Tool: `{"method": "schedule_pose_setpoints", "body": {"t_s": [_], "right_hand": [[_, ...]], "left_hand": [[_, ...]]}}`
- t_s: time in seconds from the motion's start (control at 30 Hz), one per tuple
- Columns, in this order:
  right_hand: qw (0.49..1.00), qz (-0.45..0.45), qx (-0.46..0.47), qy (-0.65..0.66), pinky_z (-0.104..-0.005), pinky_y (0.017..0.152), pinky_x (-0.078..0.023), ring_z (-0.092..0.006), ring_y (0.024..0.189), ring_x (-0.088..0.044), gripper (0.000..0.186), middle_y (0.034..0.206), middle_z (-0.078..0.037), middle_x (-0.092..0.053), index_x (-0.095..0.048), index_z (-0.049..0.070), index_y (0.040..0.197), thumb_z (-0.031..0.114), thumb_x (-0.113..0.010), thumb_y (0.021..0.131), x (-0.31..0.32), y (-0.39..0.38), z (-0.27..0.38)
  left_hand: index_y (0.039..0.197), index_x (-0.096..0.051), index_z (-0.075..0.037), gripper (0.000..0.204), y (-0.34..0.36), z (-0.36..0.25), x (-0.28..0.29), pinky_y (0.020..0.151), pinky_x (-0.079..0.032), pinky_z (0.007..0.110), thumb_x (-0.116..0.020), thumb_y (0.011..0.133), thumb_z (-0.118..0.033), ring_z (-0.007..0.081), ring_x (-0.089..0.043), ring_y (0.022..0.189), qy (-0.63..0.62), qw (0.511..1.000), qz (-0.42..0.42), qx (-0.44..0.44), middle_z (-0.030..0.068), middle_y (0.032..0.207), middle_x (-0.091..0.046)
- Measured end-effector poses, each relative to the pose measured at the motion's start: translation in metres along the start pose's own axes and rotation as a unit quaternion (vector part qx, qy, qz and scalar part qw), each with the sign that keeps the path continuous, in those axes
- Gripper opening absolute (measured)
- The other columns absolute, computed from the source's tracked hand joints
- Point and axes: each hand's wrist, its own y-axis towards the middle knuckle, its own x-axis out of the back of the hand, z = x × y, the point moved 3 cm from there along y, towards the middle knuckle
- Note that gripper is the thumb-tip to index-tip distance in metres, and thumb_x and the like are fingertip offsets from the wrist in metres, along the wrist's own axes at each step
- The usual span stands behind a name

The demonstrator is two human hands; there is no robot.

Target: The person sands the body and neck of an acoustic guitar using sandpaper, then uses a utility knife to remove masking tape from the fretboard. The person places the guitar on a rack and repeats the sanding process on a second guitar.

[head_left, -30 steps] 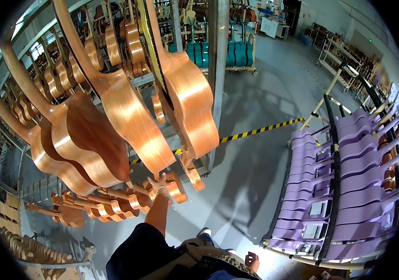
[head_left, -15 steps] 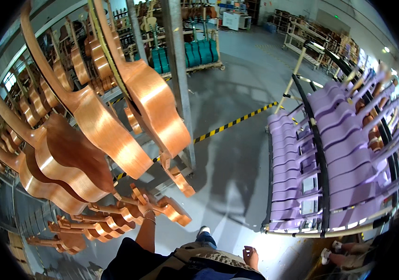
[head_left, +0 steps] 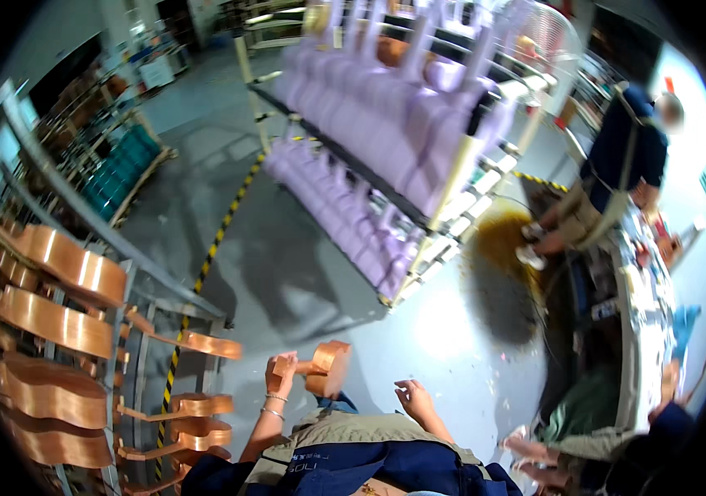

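Observation:
My left hand (head_left: 279, 379) is closed around the neck of a small unfinished wooden ukulele (head_left: 330, 369), near its headstock. The ukulele's copper-brown body sticks out to the right of that hand, in front of my waist and over the grey floor. My right hand (head_left: 415, 398) hangs bare at the right of my waist, its fingers loosely apart and holding nothing. Left of me, similar small ukuleles (head_left: 197, 436) hang sideways on a metal rack (head_left: 111, 364). Larger unstrung wooden guitars (head_left: 51, 388) are lined up on the same rack.
Ahead stands a wheeled rack (head_left: 449, 190) full of lilac guitars (head_left: 361, 107). Teal guitars (head_left: 121, 171) stand farther left. Yellow-black tape (head_left: 229, 217) crosses the floor. At right, a standing co-worker (head_left: 629, 145) is beside a cluttered workbench (head_left: 632, 331); other people sit at lower right.
My view has swung to the right, bringing the workbench and co-workers into sight. The ukulele in my left hand is now away from the rack and in front of me.

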Motion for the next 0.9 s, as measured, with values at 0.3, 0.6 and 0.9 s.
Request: {"method": "schedule_pose_setpoints", "body": {"t_s": [0.3,0.6,0.9], "right_hand": [[0.930,-0.305,-0.161,0.130,-0.0294,0.064,-0.049,-0.0181,0.070,-0.062,0.023,0.077,-0.011,-0.065,-0.064,0.003,0.102,0.019,-0.058,0.087,0.046,-0.170,-0.206],[0.601,-0.577,-0.308,0.459,-0.0357,0.099,-0.035,-0.0243,0.118,-0.046,0.054,0.131,-0.010,-0.049,-0.041,0.004,0.132,0.037,-0.053,0.091,0.052,-0.239,-0.344],[0.423,-0.630,-0.089,0.645,-0.0358,0.096,-0.041,-0.0230,0.118,-0.048,0.055,0.133,-0.007,-0.047,-0.038,0.007,0.134,0.044,-0.042,0.094,0.270,-0.252,-0.302]], "left_hand": [[0.085,-0.040,-0.011,0.010,-0.023,-0.313,-0.092,0.060,-0.044,0.029,-0.048,0.090,-0.012,0.0087,-0.040,0.050,-0.549,0.826,0.056,-0.115,-0.0014,0.063,-0.038],[0.083,-0.043,-0.010,0.033,-0.026,-0.470,-0.200,0.070,-0.048,0.032,-0.050,0.092,-0.041,0.0121,-0.041,0.055,-0.710,0.583,0.387,-0.075,-0.0001,0.061,-0.035],[0.081,-0.049,-0.007,0.028,0.045,-0.522,-0.421,0.089,-0.048,0.041,-0.059,0.086,-0.032,0.0122,-0.049,0.063,-0.784,0.398,0.415,0.233,-0.0013,0.067,-0.044]]}}
